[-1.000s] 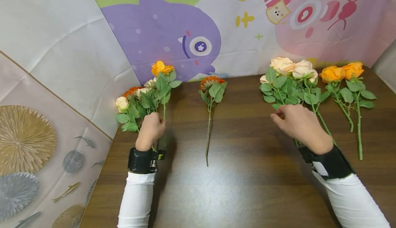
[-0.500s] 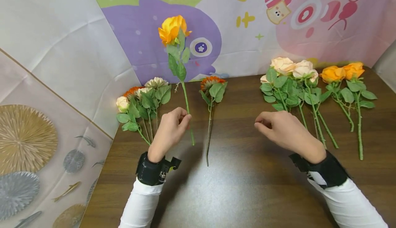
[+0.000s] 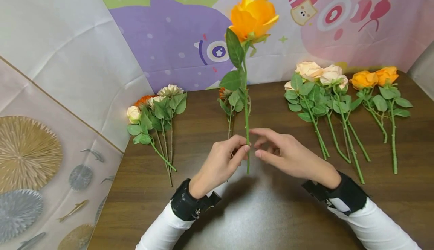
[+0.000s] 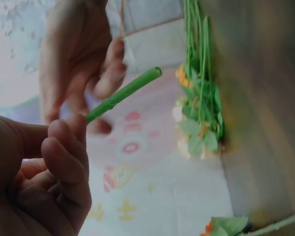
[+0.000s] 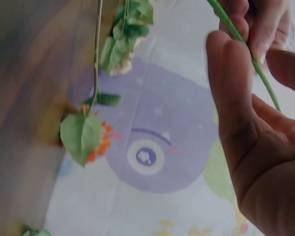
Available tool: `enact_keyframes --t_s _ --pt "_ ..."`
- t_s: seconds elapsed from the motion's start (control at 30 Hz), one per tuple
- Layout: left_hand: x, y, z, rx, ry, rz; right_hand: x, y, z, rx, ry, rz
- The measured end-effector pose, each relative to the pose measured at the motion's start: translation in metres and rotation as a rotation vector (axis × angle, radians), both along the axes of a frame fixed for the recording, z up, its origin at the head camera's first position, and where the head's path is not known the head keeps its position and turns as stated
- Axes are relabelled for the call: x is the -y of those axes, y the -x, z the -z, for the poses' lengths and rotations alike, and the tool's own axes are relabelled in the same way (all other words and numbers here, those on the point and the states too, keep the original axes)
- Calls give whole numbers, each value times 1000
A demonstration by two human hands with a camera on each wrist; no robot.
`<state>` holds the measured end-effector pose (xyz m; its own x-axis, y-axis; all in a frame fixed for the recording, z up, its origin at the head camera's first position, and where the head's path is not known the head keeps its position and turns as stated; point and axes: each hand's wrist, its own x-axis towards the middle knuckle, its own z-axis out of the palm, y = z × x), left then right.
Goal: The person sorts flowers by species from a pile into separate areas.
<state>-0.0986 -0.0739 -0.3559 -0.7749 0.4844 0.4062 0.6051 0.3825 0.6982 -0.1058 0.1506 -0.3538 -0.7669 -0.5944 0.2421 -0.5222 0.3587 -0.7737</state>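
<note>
Wood-grain surface (image 3: 271, 216): orange rose (image 3: 254, 18) shifted from L bunch (image 3: 162, 108) to ctr.; L hand (image 3: 220, 160) pinched stem (image 3: 248, 165), R hand (image 3: 289, 155) alongside, fingers parted, contact unclear; rose apparently w/in R reach.

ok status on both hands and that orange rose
Left hand pinches orange rose by stem, bloom up. Right hand close beside stem, contact unclear. Nothing seen in the way between them.

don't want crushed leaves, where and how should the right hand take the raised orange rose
Probably by the bare stem just above the left hand, from the right: the orange rose is upright, its leaves sit higher, and the right hand is on that side.
</note>
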Motion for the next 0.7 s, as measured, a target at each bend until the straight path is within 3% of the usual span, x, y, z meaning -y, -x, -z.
enact_keyframes --t_s 0.2,0.4,0.53,0.7 --pt "-12 -6 7 -56 15 22 7 -4 4 -41 158 36" --pt "-13 -6 7 -157 86 -75 0 -3 -1 -136 165 134" --pt "-11 -5 4 -167 85 -133 -19 4 -11 -242 123 266" --pt "-7 -4 3 -157 97 -155 -56 11 -28 -353 77 505"
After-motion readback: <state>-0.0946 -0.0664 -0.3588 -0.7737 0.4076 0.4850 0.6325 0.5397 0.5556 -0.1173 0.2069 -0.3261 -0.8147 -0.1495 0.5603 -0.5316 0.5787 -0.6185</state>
